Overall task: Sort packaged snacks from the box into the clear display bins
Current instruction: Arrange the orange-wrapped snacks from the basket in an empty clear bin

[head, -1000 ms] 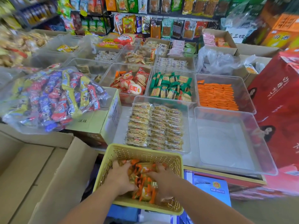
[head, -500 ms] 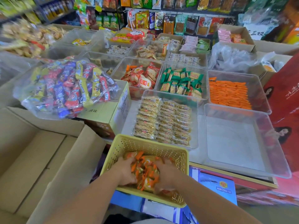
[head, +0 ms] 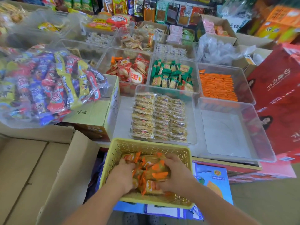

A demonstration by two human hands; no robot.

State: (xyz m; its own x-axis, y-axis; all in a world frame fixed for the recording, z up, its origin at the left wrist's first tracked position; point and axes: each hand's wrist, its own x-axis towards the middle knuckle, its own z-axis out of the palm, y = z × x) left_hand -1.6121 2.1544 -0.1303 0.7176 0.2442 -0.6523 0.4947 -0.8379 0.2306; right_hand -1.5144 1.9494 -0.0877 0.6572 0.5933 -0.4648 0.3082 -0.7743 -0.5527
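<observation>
A yellow perforated basket (head: 146,146) sits at the near edge, holding a heap of orange-and-clear snack packets (head: 151,172). My left hand (head: 124,175) presses on the heap's left side and my right hand (head: 176,173) on its right, both curled around the packets from either side. Just beyond the basket stands a clear bin (head: 192,120) with rows of beige wrapped crackers. To its right is a clear bin (head: 230,132) with nothing in it. Behind that, another clear bin (head: 241,75) holds orange packets.
More clear bins hold green packets (head: 172,75) and red-white rice crackers (head: 131,70). A big bag of mixed colourful snacks (head: 47,85) rests on a cardboard box (head: 97,116) at left. An open cardboard box (head: 29,172) lies lower left; red cartons (head: 279,95) stand at right.
Both hands have closed further in on the orange packets and bunched them together in the basket. The camera has shifted closer and slightly left.
</observation>
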